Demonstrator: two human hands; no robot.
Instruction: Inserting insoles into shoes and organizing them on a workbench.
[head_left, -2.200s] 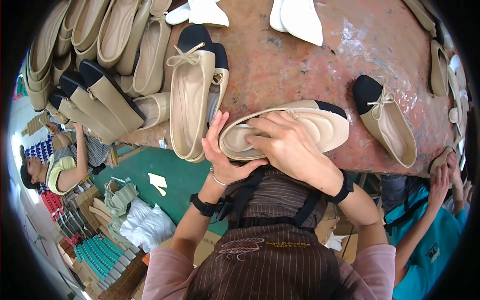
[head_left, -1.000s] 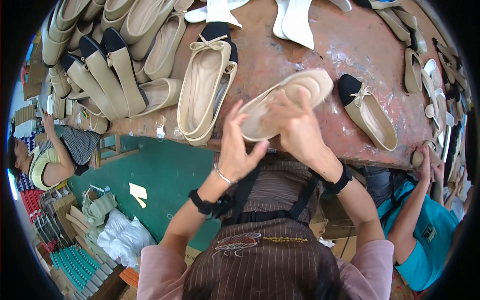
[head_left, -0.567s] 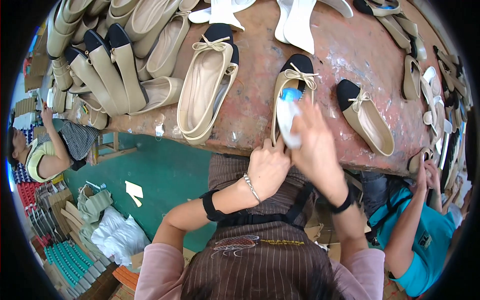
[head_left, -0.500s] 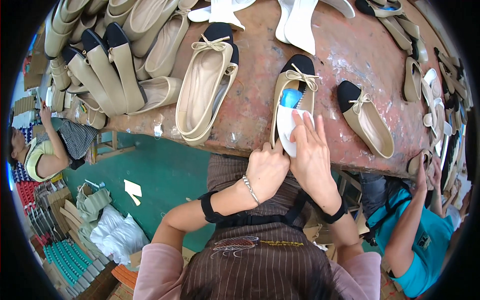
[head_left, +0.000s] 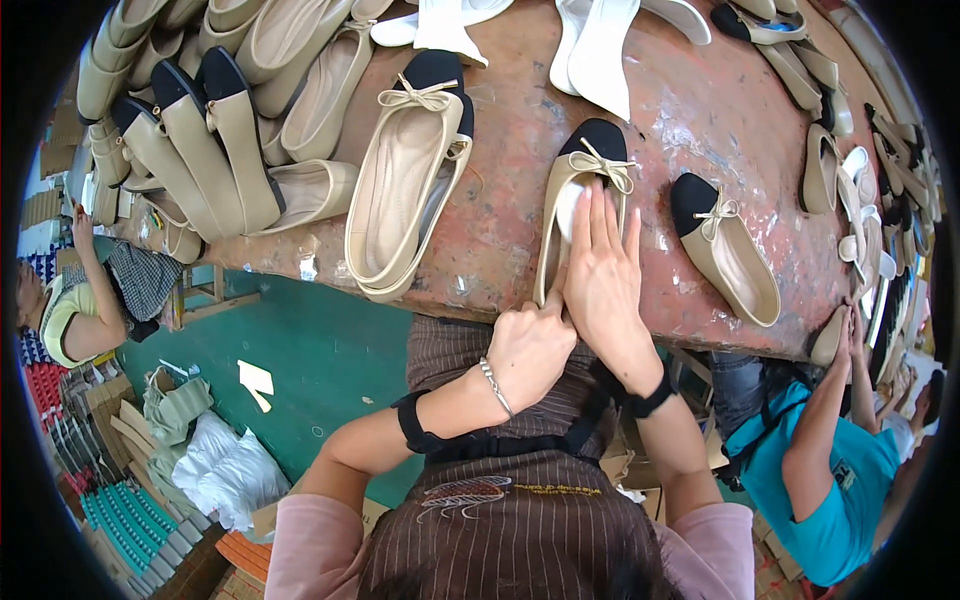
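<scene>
A beige ballet flat [head_left: 552, 222] with a black toe cap and a bow lies at the table's front edge, toe pointing away from me. My left hand [head_left: 532, 352] is closed at its heel end, gripping the rim there. Inside the shoe sits a white insole [head_left: 567, 207], mostly covered by my right hand [head_left: 606, 275]. That hand lies flat along it, fingers stretched out and fingertips reaching under the bow. To the right is a matching single flat [head_left: 735, 250]; to the left, a nested pair of flats [head_left: 400, 190].
Several beige flats [head_left: 225, 150] are heaped at the table's left. White insoles [head_left: 595, 50] lie at the far edge, and more shoes [head_left: 825, 165] line the right. One co-worker in a teal shirt [head_left: 825, 470] sits at right; another person [head_left: 85, 300] is at far left.
The white insole has gone from sticking out over the heel to lying inside the shoe. My right hand has slid forward and flattened over it; the blue patch inside no longer shows.
</scene>
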